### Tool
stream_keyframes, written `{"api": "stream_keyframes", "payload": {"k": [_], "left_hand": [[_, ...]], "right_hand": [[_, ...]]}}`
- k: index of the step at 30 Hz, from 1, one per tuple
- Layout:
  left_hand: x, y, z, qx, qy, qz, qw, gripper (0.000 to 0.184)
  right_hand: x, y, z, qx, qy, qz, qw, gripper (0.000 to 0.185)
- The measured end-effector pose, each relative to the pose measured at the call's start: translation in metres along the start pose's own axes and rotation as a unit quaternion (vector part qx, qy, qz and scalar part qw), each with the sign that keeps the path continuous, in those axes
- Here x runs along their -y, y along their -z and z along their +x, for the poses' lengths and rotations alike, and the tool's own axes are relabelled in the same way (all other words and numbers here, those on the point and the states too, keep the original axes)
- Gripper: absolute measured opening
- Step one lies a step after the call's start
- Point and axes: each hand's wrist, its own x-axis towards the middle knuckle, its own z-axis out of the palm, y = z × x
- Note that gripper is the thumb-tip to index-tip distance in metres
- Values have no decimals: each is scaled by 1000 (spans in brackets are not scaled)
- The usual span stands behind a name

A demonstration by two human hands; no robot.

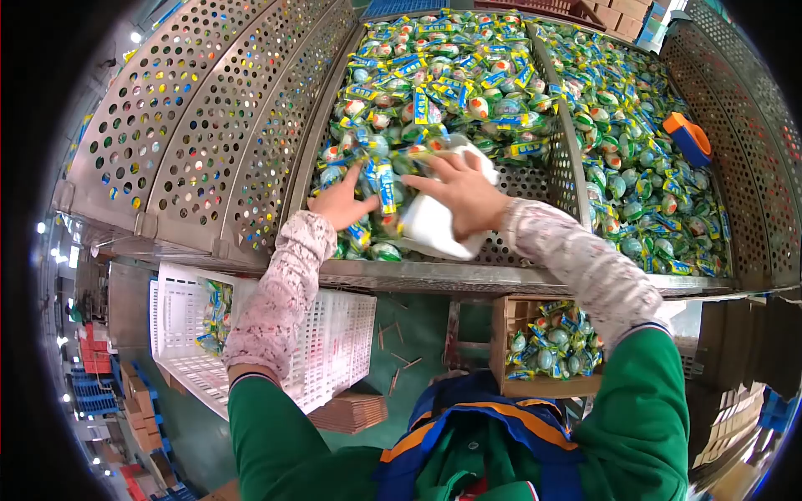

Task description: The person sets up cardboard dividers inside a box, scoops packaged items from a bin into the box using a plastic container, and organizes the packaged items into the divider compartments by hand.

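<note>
Many wrapped candies (pixel 451 75) with green, red and blue-yellow wrappers fill a perforated metal tray. My left hand (pixel 342 200) reaches into the near left of the pile, fingers spread, touching wrapped candies. My right hand (pixel 462 190) lies with spread fingers over a white object (pixel 443 225), perhaps a cloth or scoop, blurred by motion. Its fingertips are near the candies between my hands. Whether the right hand grips the white object is hard to tell, as its thumb side is partly hidden.
A metal divider (pixel 564 142) separates a second candy pile (pixel 635 175), where an orange and blue tape dispenser (pixel 689 139) lies. Below the tray's front edge (pixel 501 274) are a white crate (pixel 342 334) at left and a cardboard box (pixel 547 387) of candies at right.
</note>
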Motion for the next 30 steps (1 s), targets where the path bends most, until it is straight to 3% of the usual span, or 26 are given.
{"api": "stream_keyframes", "payload": {"k": [5, 8, 10, 12, 13, 14, 15, 16, 17, 18, 19, 20, 21, 22, 23, 24, 25, 26, 27, 28, 30], "left_hand": [[-8, 2, 10, -13, 26, -13, 999, 100], [-25, 4, 0, 29, 21, 61, 997, 99], [-27, -5, -3, 19, -27, 62, 998, 95], [-29, -10, -8, 13, -75, 66, 995, 90], [-38, -4, -17, 27, -109, 28, 993, 86], [-30, -17, -16, -28, -122, 26, 992, 81], [-33, -26, -17, -67, -108, 36, 991, 81], [-13, -43, -2, -136, -147, 51, 978, 78], [-21, -40, -5, -142, -134, 97, 976, 74], [-34, -35, -18, -193, -113, 125, 967, 68], [-25, -35, -12, -226, -136, 169, 950, 65], [-20, -39, -7, -283, -138, 165, 935, 66], [-18, -39, -6, -318, -143, 147, 926, 64], [-21, -36, -7, -354, -145, 130, 915, 61], [-29, -34, -13, -353, -144, 128, 916, 61], [-38, -29, -24, -437, -168, 83, 880, 52], [-50, -23, -36, -518, -190, 40, 833, 43], [-72, -19, -58, -521, -190, 43, 831, 43], [-103, -19, -91, -474, -241, -42, 846, 33], [-135, -26, -123, -418, -288, -128, 852, 22], [-192, -59, -175, -284, -317, -175, 888, 11]], "right_hand": [[-6, -6, 15, -12, 35, -18, 999, 115], [-6, -10, 10, -11, 20, -26, 999, 113], [-9, -19, 3, -33, 8, -28, 999, 108], [-4, -5, -13, -10, -17, -21, 1000, 94], [-6, -2, -24, -63, 30, -48, 996, 78], [8, 13, -41, -60, 4, -38, 997, 63], [28, 39, -70, -134, 43, -3, 990, 54], [43, 55, -97, -127, 71, 109, 983, 50], [55, 66, -128, -89, 81, 219, 968, 45], [69, 77, -164, -19, 12, 326, 945, 43], [83, 93, -197, 141, -128, 442, 877, 43], [78, 82, -235, 201, -136, 501, 831, 47], [75, 68, -277, 255, -239, 572, 742, 53], [71, 51, -317, 246, -319, 576, 711, 60], [69, 27, -355, 193, -414, 427, 780, 62], [79, 4, -383, 194, -457, 35, 867, 54], [70, -26, -423, 223, -370, -245, 868, 42], [64, -40, -442, 219, -368, -245, 870, 42], [60, -50, -458, 121, -448, -47, 884, 39], [57, -56, -473, 19, -505, 157, 848, 37], [42, -67, -480, 112, -517, 157, 834, 36]]}}
